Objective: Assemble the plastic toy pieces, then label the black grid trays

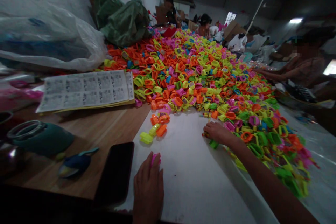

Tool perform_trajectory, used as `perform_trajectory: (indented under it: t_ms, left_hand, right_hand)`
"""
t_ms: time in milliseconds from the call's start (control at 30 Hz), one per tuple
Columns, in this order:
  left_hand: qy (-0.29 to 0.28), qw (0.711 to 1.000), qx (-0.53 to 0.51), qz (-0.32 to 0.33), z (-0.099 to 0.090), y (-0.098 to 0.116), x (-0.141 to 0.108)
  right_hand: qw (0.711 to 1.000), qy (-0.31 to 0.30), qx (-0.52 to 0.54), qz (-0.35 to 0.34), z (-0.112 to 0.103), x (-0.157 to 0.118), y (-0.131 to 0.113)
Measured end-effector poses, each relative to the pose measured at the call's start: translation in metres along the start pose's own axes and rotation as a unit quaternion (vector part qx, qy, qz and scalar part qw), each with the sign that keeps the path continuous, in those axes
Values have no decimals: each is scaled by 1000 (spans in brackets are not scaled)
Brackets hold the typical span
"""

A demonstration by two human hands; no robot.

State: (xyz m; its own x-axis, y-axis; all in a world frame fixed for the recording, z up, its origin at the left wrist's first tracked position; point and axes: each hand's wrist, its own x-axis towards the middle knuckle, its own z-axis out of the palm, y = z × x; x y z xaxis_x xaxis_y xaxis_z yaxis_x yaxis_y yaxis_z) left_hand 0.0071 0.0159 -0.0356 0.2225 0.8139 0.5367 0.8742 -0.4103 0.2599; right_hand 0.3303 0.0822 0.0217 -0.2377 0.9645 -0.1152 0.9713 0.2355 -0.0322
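My left hand (149,185) rests low on the white board, its fingers closed over a pink plastic piece (155,159) that shows only in part. At the near edge of a big heap of bright watch-shaped plastic pieces (189,73), my right hand (216,133) has its fingers curled down; whatever is in them is mostly hidden. A green piece (214,144) lies just under that hand. Between the hands and further off, a few loose pieces lie on the board, among them a yellow one (146,138) and an orange one (161,130).
A black phone (115,173) lies left of my left hand. Beyond it are a blue toy (76,164), a teal jar (43,138) and printed sheets (85,89). Green sacking (126,21) stands behind. Another person (301,61) sits at the right, arms toward the heap.
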Motion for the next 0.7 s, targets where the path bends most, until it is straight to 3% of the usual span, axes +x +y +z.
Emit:
perform_trajectory:
  t_ms: [167,267,433,567,700]
  left_hand:
    - [4,1000,-13,-7,1,0,0]
    - [5,1000,-13,-1,1,-1,0]
    - [-2,1000,-12,-2,1,-1,-1]
    - [-5,1000,-5,-2,1,0,-2]
    - [4,1000,-10,-3,1,0,-3]
  right_hand:
    - [998,0,-1,68,12,9,-2]
    - [988,26,-1,151,16,20,3]
    - [948,78,-11,310,14,44,27]
    - [937,65,1,342,18,59,40]
    - [939,34,19,341,21,54,39]
